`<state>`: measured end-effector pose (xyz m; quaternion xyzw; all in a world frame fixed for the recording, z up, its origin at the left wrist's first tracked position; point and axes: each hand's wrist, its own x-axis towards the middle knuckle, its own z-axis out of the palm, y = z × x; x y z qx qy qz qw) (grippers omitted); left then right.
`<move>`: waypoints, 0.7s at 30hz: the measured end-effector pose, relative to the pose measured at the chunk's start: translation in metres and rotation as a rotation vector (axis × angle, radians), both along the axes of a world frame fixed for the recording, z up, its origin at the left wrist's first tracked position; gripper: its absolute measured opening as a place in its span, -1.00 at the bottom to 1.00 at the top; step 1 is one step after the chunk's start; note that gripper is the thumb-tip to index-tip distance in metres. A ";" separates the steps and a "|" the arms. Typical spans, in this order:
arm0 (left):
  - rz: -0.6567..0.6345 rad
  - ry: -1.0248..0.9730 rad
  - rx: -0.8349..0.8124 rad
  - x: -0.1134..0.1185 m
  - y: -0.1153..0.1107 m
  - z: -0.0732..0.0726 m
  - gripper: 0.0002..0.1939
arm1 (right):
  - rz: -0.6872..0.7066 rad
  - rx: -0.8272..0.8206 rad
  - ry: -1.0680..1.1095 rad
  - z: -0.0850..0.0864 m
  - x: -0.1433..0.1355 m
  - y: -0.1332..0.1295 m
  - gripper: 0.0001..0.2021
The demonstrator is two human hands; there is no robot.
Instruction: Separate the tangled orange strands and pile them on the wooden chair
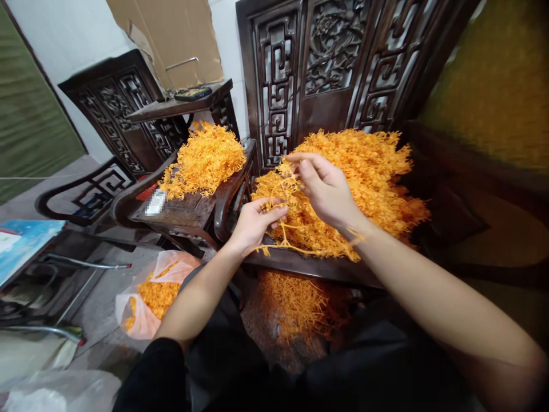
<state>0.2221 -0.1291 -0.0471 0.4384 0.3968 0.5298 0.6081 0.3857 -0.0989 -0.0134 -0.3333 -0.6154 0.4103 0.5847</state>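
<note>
1. We sit before dark carved chairs [326,68] against a white wall; cardboard [171,34] leans behind them.
2. The big orange heap [369,171] fills the near chair's seat, reaching its front edge.
3. Our left hand [253,220] pinches a small bunch of strands [281,229] at that front edge, fingers closed on it.
4. Our right hand [326,189] sits just above and right of it, fingertips pinched on strands at the heap's left side.
5. The strands run roughly between both hands, some trailing down over the seat edge.
6. We count two heaps on seats, the second heap [206,157] on the left chair, more fungus below the seat, and one filled bag [150,297] on the floor.
</note>
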 end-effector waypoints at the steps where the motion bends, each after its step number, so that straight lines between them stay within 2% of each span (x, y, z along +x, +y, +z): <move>1: 0.030 0.019 -0.001 -0.001 0.002 -0.001 -0.65 | 0.015 0.013 -0.023 0.000 0.000 -0.001 -0.58; 5: 0.134 0.071 0.038 -0.004 0.005 -0.002 -0.65 | 0.045 0.032 -0.079 0.001 -0.002 -0.008 -0.60; 9: 0.157 0.013 0.049 -0.004 0.005 0.001 -0.70 | -0.024 -0.008 -0.030 -0.002 -0.006 -0.006 -0.63; 13: 0.083 0.115 0.027 -0.001 0.000 -0.001 -0.71 | -0.070 -0.158 0.192 -0.009 -0.012 0.001 -0.60; 16: -0.011 0.245 0.120 0.002 -0.008 -0.003 -0.68 | -0.160 -0.259 0.292 -0.014 -0.019 0.006 -0.53; 18: -0.077 0.312 0.191 0.005 -0.014 -0.003 -0.65 | -0.252 -0.240 0.284 -0.018 -0.021 0.011 -0.46; 21: -0.139 0.449 0.214 0.006 -0.022 -0.004 -0.43 | -0.365 -0.110 0.196 -0.024 -0.019 0.023 -0.37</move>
